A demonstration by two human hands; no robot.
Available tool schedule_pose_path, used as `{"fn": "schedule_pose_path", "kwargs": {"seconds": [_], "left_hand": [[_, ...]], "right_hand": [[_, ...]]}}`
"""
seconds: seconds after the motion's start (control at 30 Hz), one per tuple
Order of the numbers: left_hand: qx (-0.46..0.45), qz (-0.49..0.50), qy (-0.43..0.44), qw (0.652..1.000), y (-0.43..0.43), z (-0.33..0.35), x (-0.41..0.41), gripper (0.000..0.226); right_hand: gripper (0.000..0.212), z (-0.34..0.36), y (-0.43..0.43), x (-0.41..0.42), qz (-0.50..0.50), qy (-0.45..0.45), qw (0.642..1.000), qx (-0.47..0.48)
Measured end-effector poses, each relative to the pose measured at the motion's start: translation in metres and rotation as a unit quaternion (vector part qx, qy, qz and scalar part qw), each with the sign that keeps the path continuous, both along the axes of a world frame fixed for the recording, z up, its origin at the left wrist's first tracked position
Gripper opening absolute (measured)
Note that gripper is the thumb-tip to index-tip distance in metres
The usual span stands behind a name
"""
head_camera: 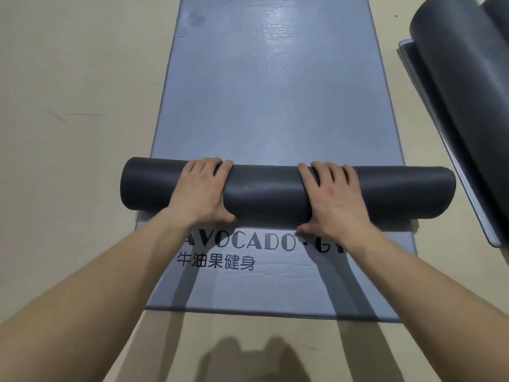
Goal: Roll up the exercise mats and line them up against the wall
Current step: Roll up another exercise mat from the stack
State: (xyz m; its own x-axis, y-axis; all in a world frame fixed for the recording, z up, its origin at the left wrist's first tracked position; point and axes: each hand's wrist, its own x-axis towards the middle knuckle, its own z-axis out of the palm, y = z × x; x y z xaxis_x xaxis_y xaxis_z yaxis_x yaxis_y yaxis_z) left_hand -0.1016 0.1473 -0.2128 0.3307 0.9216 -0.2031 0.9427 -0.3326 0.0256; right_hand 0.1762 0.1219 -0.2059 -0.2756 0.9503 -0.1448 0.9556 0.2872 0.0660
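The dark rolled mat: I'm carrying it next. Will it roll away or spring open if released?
Being a round cylinder on the flat mat, the rolled mat probably rolls at a push. The left hand and right hand both grip it, so it may spring open if freed. Its matte surface suggests light foam.

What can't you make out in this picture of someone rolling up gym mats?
All in the head view:
- The printed lettering breaks off after "GY"; the right forearm covers the rest.
- The flat grey mat has its far end cut off by the top edge.
- The dark mat at the right is cut off by the right edge.
- The left hand and right hand curl over the rolled mat, which hides their fingertips.
- No wall is in view.
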Motion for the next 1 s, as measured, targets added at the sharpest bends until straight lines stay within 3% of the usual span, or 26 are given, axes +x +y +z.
{"fn": "schedule_pose_path", "kwargs": {"seconds": [0.1, 0.27, 0.37, 0.43, 0.57, 0.63, 0.7, 0.77, 0.83, 1.0], "left_hand": [[-0.018, -0.011, 0.019, 1.0, 0.009, 0.001, 0.0, 0.119], [0.016, -0.026, 0.045, 0.999, 0.002, 0.009, 0.005, 0.112], [-0.074, -0.022, 0.027, 0.997, 0.002, 0.026, 0.006, 0.1], [-0.149, -0.026, 0.036, 0.988, 0.003, 0.037, 0.007, 0.099], [-0.288, 0.021, 0.002, 0.957, 0.036, 0.051, 0.007, 0.097], [-0.326, 0.04, -0.007, 0.945, 0.044, 0.051, 0.007, 0.101], [-0.257, 0.052, 0.014, 0.965, 0.033, 0.048, 0.009, 0.113], [-0.091, 0.043, 0.058, 0.993, 0.004, 0.037, 0.011, 0.121], [0.001, 0.02, 0.068, 0.998, -0.012, 0.027, 0.012, 0.117], [-0.087, 0.012, 0.017, 0.996, 0.034, 0.039, 0.007, 0.111]], "right_hand": [[0.117, -0.005, 0.001, -0.003, 0.0, -0.008, 1.0, 0.021], [0.104, 0.035, 0.044, -0.003, 0.009, -0.006, 0.99, -0.139], [0.097, 0.054, 0.051, -0.002, 0.0, 0.018, 0.962, -0.272], [0.1, 0.056, 0.041, -0.001, -0.013, 0.036, 0.952, -0.304], [0.119, 0.029, -0.004, 0.001, -0.009, 0.009, 0.998, -0.066], [0.116, 0.021, -0.011, 0.0, -0.007, 0.003, 1.0, -0.024], [0.108, 0.026, 0.005, 0.0, -0.003, 0.015, 0.998, -0.062], [0.107, 0.038, 0.03, 0.001, -0.001, 0.031, 0.992, -0.124], [0.111, 0.043, 0.046, 0.003, 0.0, 0.035, 0.987, -0.158], [0.132, 0.011, 0.016, -0.003, 0.006, -0.015, 1.0, 0.008]]}}
